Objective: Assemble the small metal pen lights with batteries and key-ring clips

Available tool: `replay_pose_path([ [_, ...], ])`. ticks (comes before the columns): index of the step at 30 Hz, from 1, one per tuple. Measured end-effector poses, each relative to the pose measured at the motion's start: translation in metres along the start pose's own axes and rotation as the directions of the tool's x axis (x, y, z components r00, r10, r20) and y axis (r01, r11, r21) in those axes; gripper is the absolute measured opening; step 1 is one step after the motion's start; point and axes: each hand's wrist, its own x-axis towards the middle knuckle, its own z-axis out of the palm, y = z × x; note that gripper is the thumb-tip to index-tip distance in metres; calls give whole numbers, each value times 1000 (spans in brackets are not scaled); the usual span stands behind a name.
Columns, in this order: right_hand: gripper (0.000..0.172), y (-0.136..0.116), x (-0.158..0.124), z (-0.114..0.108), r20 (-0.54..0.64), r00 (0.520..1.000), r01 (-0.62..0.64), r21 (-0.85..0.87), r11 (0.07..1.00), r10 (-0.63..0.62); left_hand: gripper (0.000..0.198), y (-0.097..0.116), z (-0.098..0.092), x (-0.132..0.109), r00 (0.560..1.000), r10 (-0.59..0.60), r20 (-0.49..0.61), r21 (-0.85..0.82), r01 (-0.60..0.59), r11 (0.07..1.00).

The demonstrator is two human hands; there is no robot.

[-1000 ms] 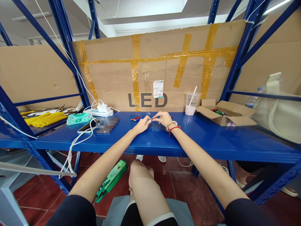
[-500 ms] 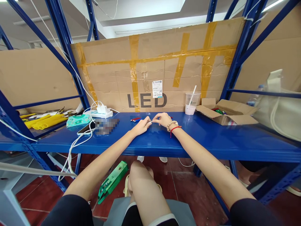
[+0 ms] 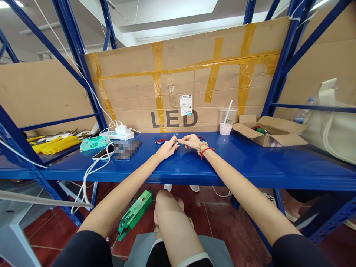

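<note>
The left hand [image 3: 167, 149] rests on the blue table [image 3: 239, 159], its fingers curled and pressed together around a small silvery piece [image 3: 177, 143] that pokes out at the fingertips. The right hand [image 3: 191, 141] meets it from the other side, its index finger stretched toward that piece and the other fingers bent; whether it also pinches the piece I cannot tell. A beaded bracelet [image 3: 202, 147] and a red cord [image 3: 207, 151] circle the right wrist.

Red and blue pens [image 3: 160, 141] lie just beyond the left hand, and another pen [image 3: 201, 138] shows partly behind the right hand. To the left are a phone [image 3: 102, 153], a teal packet [image 3: 93, 144] and a white power strip [image 3: 120, 135] with white cables trailing over the table's front edge; a pixelated patch beside the phone hides what lies there. On the right, a clear plastic cup [image 3: 225, 128] with a white straw [image 3: 228, 111] holds a pale pink drink, near an open cardboard box [image 3: 289, 140] with green and red items inside. A cream bag [image 3: 330, 129] stands at the far right.

Behind the table stands a taped cardboard panel [image 3: 125, 92] printed "LED", with a white label [image 3: 185, 105]. A green carton [image 3: 136, 213] lies on the red tiled floor [image 3: 222, 218].
</note>
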Motion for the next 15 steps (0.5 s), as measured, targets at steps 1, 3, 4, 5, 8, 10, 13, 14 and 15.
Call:
replay_pose_path([
  [1, 41, 0, 1, 1, -1, 1000, 3, 26, 1000, -3, 6, -1, 1, 0, 1000, -6, -11, -14, 6, 1000],
  [3, 42, 1, 2, 1, 0, 1000, 3, 61, 998, -3, 6, -2, 2, 1, 1000, -17, -25, -32, 17, 999],
  [4, 42, 1, 2, 1, 5, 1000, -5, 66, 998, 5, 7, -2, 2, 1, 999, -23, -29, -34, 22, 999],
  [5, 42, 1, 3, 1, 12, 1000, -16, 68, 998, 16, 7, -2, 2, 1, 999, -28, -31, -33, 27, 999],
  [8, 41, 1, 3, 1, 23, 999, -35, 82, 996, 33, 9, -2, 2, 2, 999, -44, -26, -17, 44, 999],
  [10, 41, 1, 4, 2, 34, 999, -32, 100, 994, 29, 10, -1, 2, 2, 998, -54, -27, -1, 54, 999],
  [13, 41, 2, 5, 2, 54, 998, -27, 109, 994, 21, 13, 0, 2, 2, 997, -66, -31, 32, 66, 997],
  [14, 41, 2, 5, 1, 56, 998, -22, 107, 994, 16, 14, 1, 2, 2, 997, -72, -30, 47, 73, 996],
  [15, 41, 3, 6, 1, 54, 999, -14, 105, 994, 8, 14, 2, 1, 2, 996, -80, -29, 64, 81, 995],
])
